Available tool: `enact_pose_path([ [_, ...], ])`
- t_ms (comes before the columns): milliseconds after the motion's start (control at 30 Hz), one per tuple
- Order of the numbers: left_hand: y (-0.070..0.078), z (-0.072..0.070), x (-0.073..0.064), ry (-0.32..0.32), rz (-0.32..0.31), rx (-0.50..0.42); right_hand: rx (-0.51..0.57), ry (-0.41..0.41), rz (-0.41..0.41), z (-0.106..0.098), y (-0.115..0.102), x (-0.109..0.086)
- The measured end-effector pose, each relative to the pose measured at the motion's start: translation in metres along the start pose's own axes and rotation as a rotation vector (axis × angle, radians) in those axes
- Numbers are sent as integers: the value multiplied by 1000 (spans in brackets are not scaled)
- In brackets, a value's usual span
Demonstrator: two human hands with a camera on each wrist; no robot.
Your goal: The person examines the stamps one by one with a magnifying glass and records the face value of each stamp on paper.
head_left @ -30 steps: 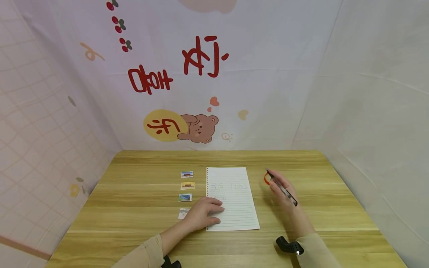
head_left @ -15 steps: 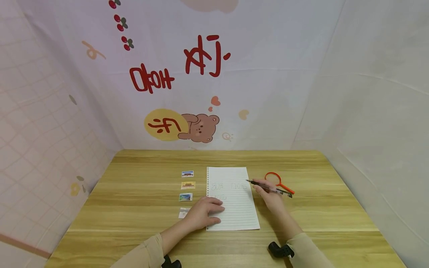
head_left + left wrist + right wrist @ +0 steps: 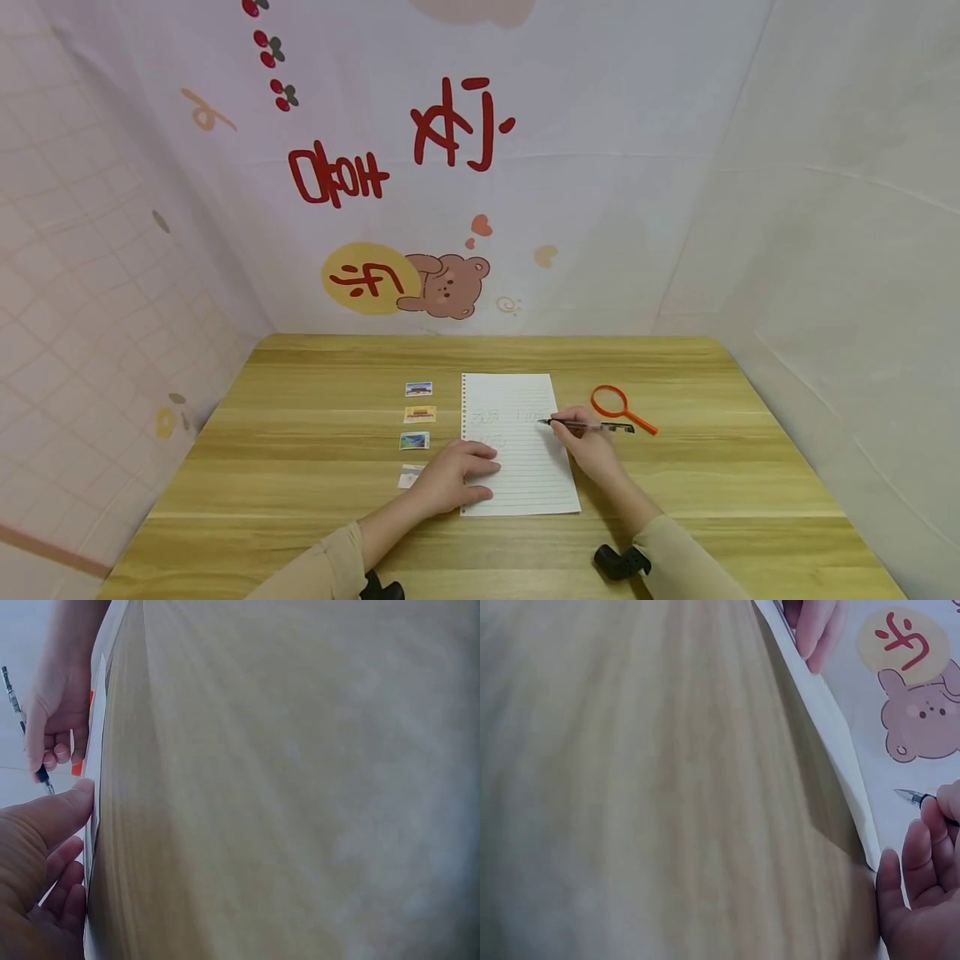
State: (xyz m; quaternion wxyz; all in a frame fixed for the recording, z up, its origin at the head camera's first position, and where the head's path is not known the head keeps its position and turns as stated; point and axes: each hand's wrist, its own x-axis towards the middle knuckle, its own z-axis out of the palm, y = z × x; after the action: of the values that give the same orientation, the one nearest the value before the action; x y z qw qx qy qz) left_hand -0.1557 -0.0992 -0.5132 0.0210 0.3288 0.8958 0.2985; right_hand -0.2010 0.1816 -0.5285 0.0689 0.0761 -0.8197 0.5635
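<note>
A lined sheet of paper [image 3: 517, 479] with punched holes down its left edge lies on the wooden table, bearing faint pen writing in its upper half. My left hand [image 3: 453, 479] rests on the sheet's left side with its fingers spread and relaxed. At the right edge of the paper, my right hand [image 3: 588, 442] pinches a clear-barrelled black pen [image 3: 611, 427]. The pen's tip points left, close over the writing. In the right wrist view the pen [image 3: 911, 796] shows its tip ahead of the fingers, while the left wrist view shows its barrel [image 3: 13, 694] slanting up.
An orange-red magnifying glass [image 3: 641, 423] lies right of the paper. Left of it, several stamps form a column: a blue one [image 3: 418, 389], a yellow one [image 3: 420, 414], a green-blue one [image 3: 414, 441] and a pale one [image 3: 408, 476], partly behind the left hand. A printed cloth [image 3: 600, 208] stands behind the table.
My right hand has moved left with the pen from over the magnifying glass to the paper, uncovering the glass. The pen has turned to point left. The left hand has stayed put.
</note>
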Motion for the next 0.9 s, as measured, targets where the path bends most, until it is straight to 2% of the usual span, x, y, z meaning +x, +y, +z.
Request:
enact_pose_path([
  [100, 0, 0, 0, 1, -11, 0, -30, 1, -26, 3, 1, 0],
  [133, -1, 1, 0, 1, -13, 1, -45, -1, -30, 4, -4, -2],
  [333, -3, 2, 0, 9, 1, -1, -76, -35, -59, 7, -6, -1],
  [433, -3, 1, 1, 8, 6, -4, -96, -54, -84, 9, 0, 0],
  [900, -1, -2, 0, 4, 17, -5, -149, -83, -98, 17, -1, 1],
])
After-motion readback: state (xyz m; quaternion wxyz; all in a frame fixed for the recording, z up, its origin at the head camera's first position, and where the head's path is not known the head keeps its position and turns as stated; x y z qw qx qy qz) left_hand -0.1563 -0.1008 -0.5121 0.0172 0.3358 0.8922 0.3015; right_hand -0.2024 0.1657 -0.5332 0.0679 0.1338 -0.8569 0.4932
